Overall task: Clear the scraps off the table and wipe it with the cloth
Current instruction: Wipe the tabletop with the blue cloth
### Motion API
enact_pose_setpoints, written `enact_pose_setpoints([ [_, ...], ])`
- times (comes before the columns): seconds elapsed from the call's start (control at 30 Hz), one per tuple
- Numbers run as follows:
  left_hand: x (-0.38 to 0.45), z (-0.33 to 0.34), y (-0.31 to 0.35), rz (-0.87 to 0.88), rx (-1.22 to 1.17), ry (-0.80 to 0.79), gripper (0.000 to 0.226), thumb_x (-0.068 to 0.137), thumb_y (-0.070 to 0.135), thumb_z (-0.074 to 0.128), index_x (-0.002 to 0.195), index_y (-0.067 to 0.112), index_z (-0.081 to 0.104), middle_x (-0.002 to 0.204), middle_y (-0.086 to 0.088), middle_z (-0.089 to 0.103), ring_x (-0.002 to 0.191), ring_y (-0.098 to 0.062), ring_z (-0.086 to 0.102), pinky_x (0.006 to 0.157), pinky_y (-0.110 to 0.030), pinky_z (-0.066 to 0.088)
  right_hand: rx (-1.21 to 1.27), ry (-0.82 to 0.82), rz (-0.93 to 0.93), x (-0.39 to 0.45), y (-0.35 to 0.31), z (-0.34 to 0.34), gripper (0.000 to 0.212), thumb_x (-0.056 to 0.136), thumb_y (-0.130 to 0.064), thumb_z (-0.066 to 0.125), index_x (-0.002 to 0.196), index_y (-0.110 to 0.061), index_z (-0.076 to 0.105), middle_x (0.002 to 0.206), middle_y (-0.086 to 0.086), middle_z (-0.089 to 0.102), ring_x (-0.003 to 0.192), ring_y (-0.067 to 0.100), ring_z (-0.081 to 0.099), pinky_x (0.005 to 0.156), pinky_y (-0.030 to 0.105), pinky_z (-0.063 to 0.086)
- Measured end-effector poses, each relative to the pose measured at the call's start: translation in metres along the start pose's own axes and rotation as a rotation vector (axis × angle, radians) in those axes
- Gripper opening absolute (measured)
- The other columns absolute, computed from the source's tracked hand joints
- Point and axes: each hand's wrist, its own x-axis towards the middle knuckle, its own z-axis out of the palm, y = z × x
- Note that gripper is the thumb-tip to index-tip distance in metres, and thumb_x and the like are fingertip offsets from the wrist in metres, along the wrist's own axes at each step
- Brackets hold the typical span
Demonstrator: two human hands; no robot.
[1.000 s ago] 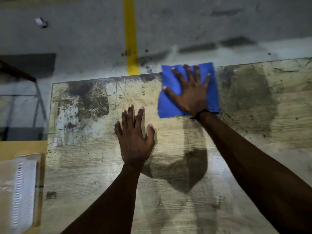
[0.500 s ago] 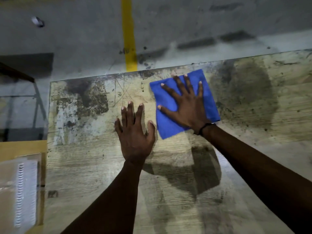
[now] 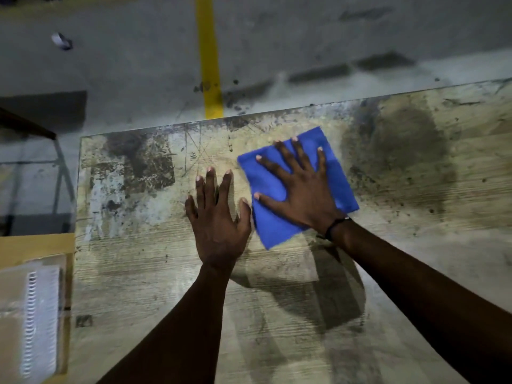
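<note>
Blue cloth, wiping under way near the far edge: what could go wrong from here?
1. The blue cloth lies under a flat, spread right hand, pressed but not gripped; it may bunch or slip out mid-stroke.
2. The cloth's far corner sits close to the table edge, so a forward stroke could push it over onto the floor.
3. The left hand rests flat right beside the cloth; a leftward sweep would likely bump it, leaving the dark stains further left unwiped.

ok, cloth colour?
Blue, plain; the cloth lies flat under the right hand, clear in the head view.
</note>
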Motion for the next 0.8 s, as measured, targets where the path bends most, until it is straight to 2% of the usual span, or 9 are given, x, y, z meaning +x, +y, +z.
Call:
enact_pose_setpoints([
  [0.1,0.001,0.000,0.002,-0.007,0.005,-0.008,0.064,0.100,0.047,0.049,0.161,0.033,0.036,0.175,0.005,0.019,0.162,-0.021,0.014,0.127,-0.057,0.017,-0.013,0.054,0.214,0.030,0.042,-0.008,0.080,0.090,-0.087,0.036,0.160,-0.048,0.030,0.173,-0.004,0.021,0.161,0.030,0.012,0.123,0.070,0.005],
  [0.17,0.001,0.000,0.002,-0.010,0.002,-0.007,0.064,0.101,0.047,0.049,0.162,0.034,0.036,0.175,0.005,0.019,0.162,-0.020,0.013,0.127,-0.056,0.016,0.047,0.020,0.361,0.057,0.065,-0.018,0.081,0.089,-0.088,0.032,0.160,-0.049,0.028,0.174,-0.003,0.017,0.161,0.031,0.008,0.123,0.071,-0.001],
  [0.23,0.001,-0.001,0.001,-0.009,0.000,-0.004,0.063,0.101,0.047,0.048,0.161,0.034,0.036,0.174,0.005,0.020,0.162,-0.020,0.013,0.127,-0.056,0.016,0.062,-0.019,0.434,0.074,0.069,-0.020,0.086,0.086,-0.091,0.026,0.161,-0.049,0.024,0.174,-0.002,0.015,0.162,0.033,0.002,0.121,0.073,-0.005],
  [0.3,0.001,-0.001,0.002,-0.008,-0.012,-0.002,0.063,0.100,0.047,0.048,0.161,0.033,0.037,0.174,0.004,0.021,0.162,-0.021,0.014,0.127,-0.057,0.017,0.039,-0.030,0.424,0.079,0.056,-0.014,0.089,0.085,-0.092,0.024,0.162,-0.047,0.021,0.175,0.000,0.014,0.161,0.035,-0.001,0.120,0.074,-0.006],
  [0.43,0.002,-0.001,0.003,-0.004,-0.009,0.004,0.064,0.099,0.046,0.049,0.161,0.033,0.038,0.174,0.004,0.021,0.162,-0.021,0.014,0.126,-0.057,0.018,0.010,0.040,0.145,0.054,0.011,0.003,0.085,0.087,-0.088,0.038,0.160,-0.045,0.031,0.173,0.000,0.021,0.161,0.035,0.009,0.122,0.072,0.003],
  [0.5,0.001,-0.001,0.003,-0.007,-0.008,0.004,0.064,0.098,0.046,0.049,0.160,0.032,0.039,0.174,0.004,0.021,0.162,-0.021,0.014,0.126,-0.057,0.018,0.012,0.069,0.085,0.042,0.011,0.006,0.083,0.087,-0.088,0.042,0.158,-0.046,0.035,0.172,-0.004,0.026,0.161,0.030,0.014,0.122,0.070,0.008],
  [0.6,0.001,-0.002,0.005,-0.012,-0.020,0.008,0.064,0.099,0.047,0.048,0.160,0.032,0.040,0.174,0.004,0.023,0.162,-0.022,0.015,0.126,-0.057,0.018,0.001,0.101,0.233,0.046,0.042,-0.002,0.083,0.087,-0.088,0.039,0.159,-0.047,0.033,0.172,-0.005,0.025,0.161,0.029,0.013,0.123,0.070,0.004],
  [0.7,0.002,-0.002,0.006,-0.015,-0.025,0.003,0.064,0.099,0.047,0.048,0.160,0.033,0.039,0.174,0.005,0.021,0.162,-0.021,0.014,0.127,-0.057,0.017,0.039,0.040,0.424,0.066,0.069,-0.015,0.087,0.086,-0.090,0.033,0.161,-0.047,0.026,0.173,-0.002,0.021,0.161,0.032,0.007,0.122,0.072,-0.001],
  [0.8,0.002,-0.001,0.004,-0.015,-0.014,0.001,0.064,0.099,0.047,0.048,0.160,0.033,0.039,0.174,0.004,0.021,0.162,-0.021,0.014,0.127,-0.057,0.017,0.032,-0.003,0.430,0.079,0.055,-0.015,0.090,0.086,-0.091,0.029,0.162,-0.045,0.022,0.174,0.003,0.018,0.161,0.037,0.001,0.120,0.074,-0.006],
])
